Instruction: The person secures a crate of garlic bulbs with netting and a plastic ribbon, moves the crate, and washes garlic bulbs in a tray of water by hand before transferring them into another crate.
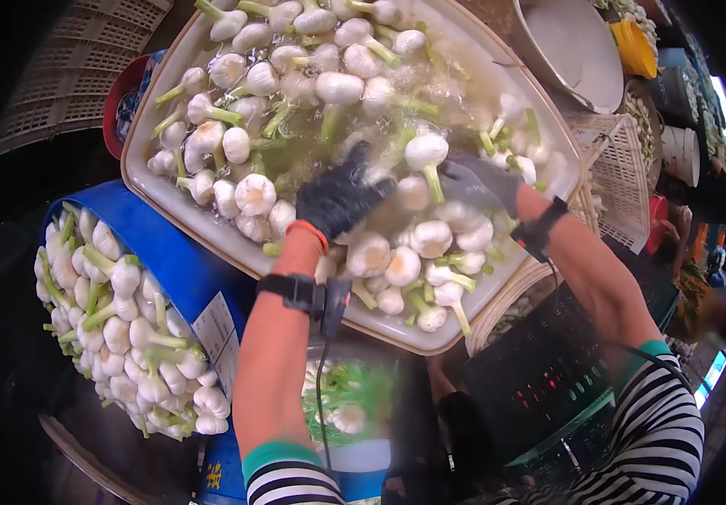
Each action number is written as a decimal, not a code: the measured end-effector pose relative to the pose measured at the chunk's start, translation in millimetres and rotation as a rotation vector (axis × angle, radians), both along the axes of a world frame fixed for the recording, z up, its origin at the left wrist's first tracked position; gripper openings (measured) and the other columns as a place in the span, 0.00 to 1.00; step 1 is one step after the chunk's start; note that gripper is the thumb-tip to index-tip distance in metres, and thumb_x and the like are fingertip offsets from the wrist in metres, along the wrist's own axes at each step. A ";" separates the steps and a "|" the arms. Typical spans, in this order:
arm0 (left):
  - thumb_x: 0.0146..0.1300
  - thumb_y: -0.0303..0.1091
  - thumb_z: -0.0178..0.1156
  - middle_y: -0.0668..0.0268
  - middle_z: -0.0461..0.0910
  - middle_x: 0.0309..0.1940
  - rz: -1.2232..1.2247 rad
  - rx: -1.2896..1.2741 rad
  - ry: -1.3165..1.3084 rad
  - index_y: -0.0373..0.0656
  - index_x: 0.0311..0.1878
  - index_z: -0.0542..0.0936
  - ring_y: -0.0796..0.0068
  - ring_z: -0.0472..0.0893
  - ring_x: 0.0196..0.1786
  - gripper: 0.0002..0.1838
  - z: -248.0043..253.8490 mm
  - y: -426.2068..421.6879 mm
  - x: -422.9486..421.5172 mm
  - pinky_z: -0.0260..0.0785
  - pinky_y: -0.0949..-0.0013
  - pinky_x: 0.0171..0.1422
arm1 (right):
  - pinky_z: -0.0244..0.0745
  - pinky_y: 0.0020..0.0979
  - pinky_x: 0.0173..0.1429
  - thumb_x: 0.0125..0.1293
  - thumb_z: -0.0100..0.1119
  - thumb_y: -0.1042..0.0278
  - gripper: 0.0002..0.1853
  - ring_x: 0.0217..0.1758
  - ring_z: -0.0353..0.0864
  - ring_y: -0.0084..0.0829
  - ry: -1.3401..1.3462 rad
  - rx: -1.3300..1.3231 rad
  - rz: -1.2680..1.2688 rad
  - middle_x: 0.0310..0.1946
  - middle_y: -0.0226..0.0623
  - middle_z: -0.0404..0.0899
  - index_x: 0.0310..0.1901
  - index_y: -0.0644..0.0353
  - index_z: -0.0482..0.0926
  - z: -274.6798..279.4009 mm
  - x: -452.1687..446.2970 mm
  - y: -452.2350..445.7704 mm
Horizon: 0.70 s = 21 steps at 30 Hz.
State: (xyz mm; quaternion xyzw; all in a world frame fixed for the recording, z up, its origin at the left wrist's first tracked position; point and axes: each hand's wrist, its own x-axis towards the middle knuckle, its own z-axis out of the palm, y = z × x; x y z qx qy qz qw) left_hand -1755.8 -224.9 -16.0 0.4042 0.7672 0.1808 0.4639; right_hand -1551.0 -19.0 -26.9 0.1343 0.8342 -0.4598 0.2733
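A large pale tub (179,206) holds cloudy water and many white garlic bulbs (255,194) with green stems. My left hand (342,195), in a dark glove with an orange cuff, is at the middle of the tub, its fingers spread among the bulbs at the water surface. To its right my right hand (479,181), also gloved, is partly under the water, and its fingers are hidden by murky water and bulbs. Between the two hands lies a bulb with a green stem (426,151). Whether the right hand holds anything does not show.
At the left stands a blue barrel (161,240) heaped with garlic. Below the tub are a bag of garlic with green netting (354,396) and a black crate (540,379). Baskets (611,160), a round pale basin (569,50) and a yellow container (632,49) stand at the right.
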 end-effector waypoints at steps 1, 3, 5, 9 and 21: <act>0.52 0.72 0.53 0.47 0.64 0.65 -0.152 -0.129 0.146 0.50 0.69 0.63 0.53 0.65 0.67 0.47 54.7 1.1 24.4 0.47 0.38 0.68 | 0.66 0.43 0.59 0.65 0.54 0.56 0.26 0.59 0.70 0.48 0.236 0.016 0.011 0.56 0.50 0.71 0.61 0.61 0.67 2.8 19.8 -7.6; 0.48 0.71 0.54 0.46 0.59 0.65 -0.244 0.111 0.469 0.55 0.68 0.65 0.42 0.55 0.69 0.46 49.7 -40.6 83.6 0.38 0.27 0.66 | 0.59 0.46 0.66 0.56 0.62 0.46 0.43 0.61 0.66 0.52 0.369 0.297 0.165 0.61 0.54 0.64 0.68 0.59 0.58 76.4 24.9 -44.2; 0.45 0.67 0.58 0.47 0.59 0.64 -0.231 0.062 0.425 0.56 0.66 0.67 0.42 0.53 0.69 0.44 52.5 -53.7 109.5 0.36 0.27 0.66 | 0.51 0.51 0.66 0.47 0.61 0.33 0.50 0.64 0.58 0.52 0.336 0.569 0.301 0.63 0.49 0.59 0.67 0.58 0.60 108.3 32.1 -72.1; 0.47 0.68 0.56 0.48 0.64 0.63 -0.240 -0.130 0.258 0.53 0.66 0.67 0.49 0.62 0.67 0.44 21.6 -40.0 105.0 0.46 0.35 0.68 | 0.57 0.50 0.64 0.51 0.59 0.36 0.42 0.62 0.67 0.46 0.181 0.495 0.251 0.58 0.49 0.68 0.65 0.51 0.65 59.2 29.5 -85.6; 0.61 0.41 0.55 0.59 0.81 0.45 -0.120 0.296 0.161 0.46 0.48 0.79 0.56 0.79 0.47 0.16 6.5 -37.1 50.2 0.70 0.54 0.53 | 0.75 0.41 0.46 0.61 0.53 0.59 0.13 0.42 0.80 0.46 -0.114 0.402 0.266 0.41 0.46 0.81 0.42 0.56 0.81 -0.5 -6.1 -62.0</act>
